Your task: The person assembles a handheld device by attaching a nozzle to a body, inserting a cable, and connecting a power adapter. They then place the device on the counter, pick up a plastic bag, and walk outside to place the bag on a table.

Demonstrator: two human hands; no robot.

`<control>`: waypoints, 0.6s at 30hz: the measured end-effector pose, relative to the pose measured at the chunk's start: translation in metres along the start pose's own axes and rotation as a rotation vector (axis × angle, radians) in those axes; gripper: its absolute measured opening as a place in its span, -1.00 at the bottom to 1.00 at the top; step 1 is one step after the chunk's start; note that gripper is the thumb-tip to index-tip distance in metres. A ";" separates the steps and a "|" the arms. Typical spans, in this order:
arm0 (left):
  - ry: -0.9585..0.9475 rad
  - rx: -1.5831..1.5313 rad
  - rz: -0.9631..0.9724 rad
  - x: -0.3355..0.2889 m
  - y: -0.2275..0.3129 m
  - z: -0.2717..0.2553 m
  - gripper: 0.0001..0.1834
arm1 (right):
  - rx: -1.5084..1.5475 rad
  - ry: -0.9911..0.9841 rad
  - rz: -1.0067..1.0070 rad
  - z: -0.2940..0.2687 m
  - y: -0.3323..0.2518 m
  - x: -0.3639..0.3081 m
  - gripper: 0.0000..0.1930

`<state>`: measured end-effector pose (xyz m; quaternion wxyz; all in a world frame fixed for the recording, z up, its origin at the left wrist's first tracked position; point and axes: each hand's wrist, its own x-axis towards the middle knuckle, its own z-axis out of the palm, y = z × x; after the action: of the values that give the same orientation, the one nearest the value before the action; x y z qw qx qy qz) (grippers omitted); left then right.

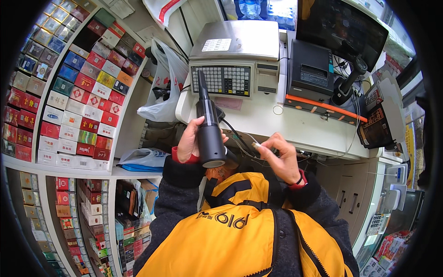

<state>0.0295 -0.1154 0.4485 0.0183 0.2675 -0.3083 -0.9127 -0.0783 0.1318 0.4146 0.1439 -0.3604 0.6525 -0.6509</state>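
Note:
My left hand [187,141] is wrapped round a black handheld vacuum cleaner [210,138], a cylinder with a long narrow nozzle. It stands nearly upright in the picture, its nozzle overlapping the keypad of a weighing scale [221,79]; whether they touch I cannot tell. Between the thumb and fingers of my right hand [282,159] is a small pale cable plug [255,145], most likely USB. This plug is apart from the vacuum, to its right. A thin cable trails from it toward the counter edge.
The white counter [304,127] carries the scale, a black receipt printer [311,69], a monitor [344,27] and a barcode scanner [348,83] on a stand. Shelves of small boxes [83,101] rise at left, beside a hanging plastic bag [164,87]. Cables hang below the counter edge.

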 end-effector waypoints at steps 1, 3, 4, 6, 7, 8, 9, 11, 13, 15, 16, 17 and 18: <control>0.015 0.007 0.018 0.002 -0.004 0.000 -0.52 | -0.011 -0.001 -0.041 0.005 0.001 -0.001 -0.93; 0.009 0.007 0.053 0.005 -0.007 -0.001 -0.50 | 0.003 -0.015 -0.062 0.012 -0.005 0.000 -0.92; -0.016 0.004 0.067 0.008 -0.007 0.000 -0.49 | 0.000 -0.027 -0.072 0.013 -0.007 0.001 -0.92; -0.037 -0.031 0.084 0.012 -0.007 0.001 -0.46 | -0.003 -0.010 -0.049 0.016 -0.008 0.001 -0.90; -0.026 -0.059 0.091 0.011 -0.006 0.004 -0.45 | -0.006 0.002 -0.048 0.017 -0.010 0.002 -0.90; -0.016 -0.087 0.097 0.012 -0.005 0.005 -0.44 | -0.009 0.015 -0.046 0.019 -0.011 0.003 -0.89; -0.003 -0.110 0.122 0.014 -0.006 0.005 -0.44 | -0.006 0.034 -0.059 0.021 -0.013 0.005 -0.88; 0.015 -0.140 0.161 0.018 -0.005 0.002 -0.44 | -0.036 0.044 -0.105 0.025 -0.017 0.009 -0.88; -0.021 -0.146 0.183 0.021 -0.003 -0.002 -0.49 | -0.054 0.077 -0.141 0.031 -0.019 0.011 -0.87; -0.076 -0.199 0.154 0.019 -0.001 0.000 -0.53 | -0.075 0.101 -0.177 0.034 -0.024 0.014 -0.85; -0.099 -0.227 0.141 0.016 0.000 0.003 -0.55 | -0.078 0.101 -0.204 0.036 -0.024 0.015 -0.84; -0.099 -0.235 0.131 0.013 0.001 0.007 -0.59 | -0.075 0.098 -0.225 0.039 -0.023 0.016 -0.84; -0.097 -0.251 0.109 0.015 0.002 0.006 -0.53 | -0.084 0.090 -0.247 0.041 -0.025 0.017 -0.84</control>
<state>0.0140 -0.1168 0.4463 0.0861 0.2013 -0.2066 -0.9536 -0.0568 0.0929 0.4384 0.0180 -0.4139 0.6357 -0.6513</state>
